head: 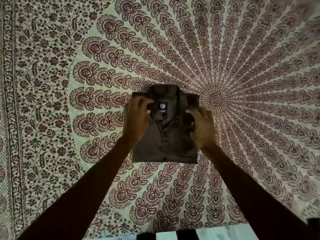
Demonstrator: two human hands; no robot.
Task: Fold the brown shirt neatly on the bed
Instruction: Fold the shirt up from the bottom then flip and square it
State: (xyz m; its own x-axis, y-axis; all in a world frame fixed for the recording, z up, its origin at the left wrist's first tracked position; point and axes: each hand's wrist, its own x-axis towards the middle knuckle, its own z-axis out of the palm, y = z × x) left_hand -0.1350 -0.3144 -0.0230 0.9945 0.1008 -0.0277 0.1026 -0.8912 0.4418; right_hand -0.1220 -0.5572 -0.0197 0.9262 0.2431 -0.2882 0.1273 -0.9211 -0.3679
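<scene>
The brown shirt (164, 146) lies folded into a compact rectangle in the middle of the bed, collar at the far end, button placket facing up and a dark neck label showing. My left hand (136, 122) is over the shirt's left shoulder, with curled fingers and thumb pinching the left collar flap. My right hand (202, 129) lies on the right shoulder, its fingers stretched out and their tips touching the fabric beside the right collar flap. Both forearms reach in from the near edge.
A patterned bedsheet (69, 84) with a maroon mandala print covers the whole bed around the shirt. At the bottom, past the bed's near edge, a black-and-white striped surface (173, 235) shows.
</scene>
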